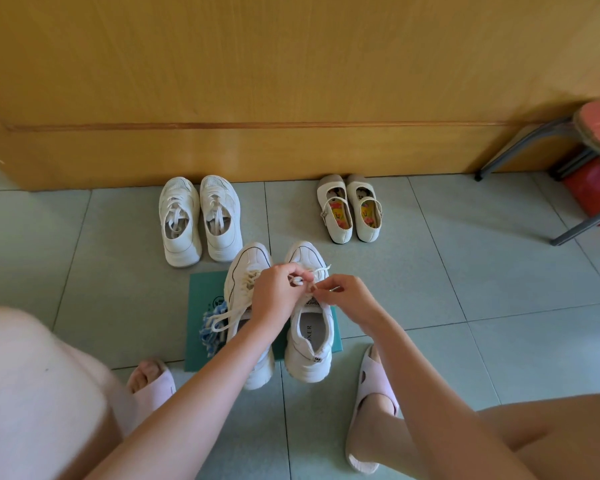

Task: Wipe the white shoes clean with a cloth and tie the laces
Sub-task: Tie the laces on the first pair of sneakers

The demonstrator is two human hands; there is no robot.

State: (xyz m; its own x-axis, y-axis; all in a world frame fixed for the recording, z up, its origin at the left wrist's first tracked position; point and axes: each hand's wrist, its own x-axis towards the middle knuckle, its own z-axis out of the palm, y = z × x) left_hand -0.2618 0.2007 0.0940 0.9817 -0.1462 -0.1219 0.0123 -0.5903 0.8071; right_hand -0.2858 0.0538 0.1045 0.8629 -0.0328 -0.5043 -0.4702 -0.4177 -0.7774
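Two white sneakers stand side by side on a teal box lid on the floor, toes pointing away from me. Above the tongue of the right sneaker, my left hand and my right hand each pinch part of its white lace. The left sneaker is partly hidden by my left forearm, and its lace trails loose off its left side. A blue and white cloth lies crumpled on the lid just left of that sneaker.
Another pair of white sneakers and a pair of cream strap shoes stand by the wooden door. A stool with grey metal legs is at the right. My slippered feet flank the lid on grey floor tiles.
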